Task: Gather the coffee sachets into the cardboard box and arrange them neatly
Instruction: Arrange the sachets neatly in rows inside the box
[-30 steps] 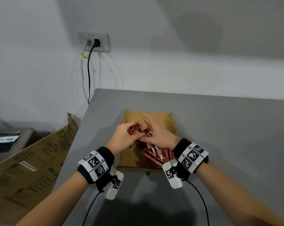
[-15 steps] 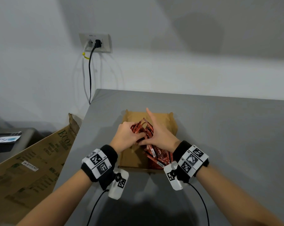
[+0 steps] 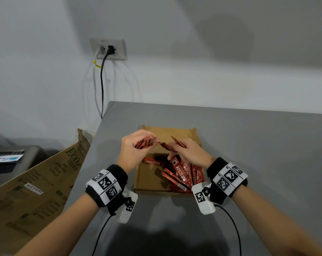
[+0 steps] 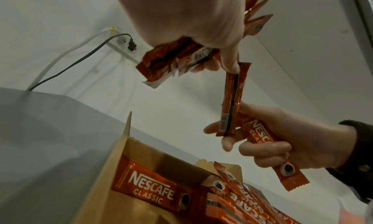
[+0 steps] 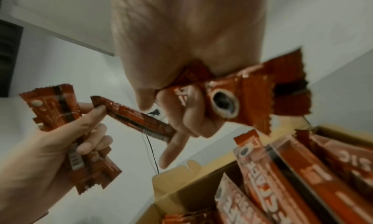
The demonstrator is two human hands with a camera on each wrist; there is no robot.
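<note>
Both hands have risen above the box (image 3: 149, 180) since before. Sachets (image 3: 182, 172) are light, thin, slippery foil; pinch them mid-length. Left hand (image 3: 132, 150) grips a bundle, right hand (image 3: 191, 154) grips two; the others lie loose in the box on the bench (image 3: 258, 145).

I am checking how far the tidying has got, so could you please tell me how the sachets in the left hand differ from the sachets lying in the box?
The bundle in the left hand is lifted above the cardboard box, while the loose sachets lie on its floor. The held bundle is stacked roughly parallel; the loose ones overlap at angles, one lying crosswise apart. Both are red Nescafe sticks. The right hand holds more.
</note>
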